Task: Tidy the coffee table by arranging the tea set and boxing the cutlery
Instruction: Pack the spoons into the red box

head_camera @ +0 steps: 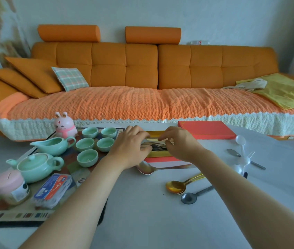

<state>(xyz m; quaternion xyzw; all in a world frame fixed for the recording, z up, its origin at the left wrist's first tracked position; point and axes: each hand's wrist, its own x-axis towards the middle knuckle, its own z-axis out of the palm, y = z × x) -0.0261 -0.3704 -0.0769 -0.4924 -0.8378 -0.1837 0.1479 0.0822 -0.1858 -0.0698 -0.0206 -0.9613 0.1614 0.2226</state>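
Note:
An open gold-lined cutlery box lies mid-table with silver cutlery inside. My left hand grips the box's left end with curled fingers. My right hand reaches in from the right and its fingertips pinch a piece of the cutlery. A big silver spoon lies just in front of the box. Gold spoons, a small dark spoon and a silver spreader lie loose at the right. The mint teapot, pitcher and several cups stand on a patterned mat.
The box's red lid lies behind on the right. A white plastic fan rests by the spreader. A pink rabbit figure, a pink-lidded jar and a blue-red packet share the mat. An orange sofa runs behind the table.

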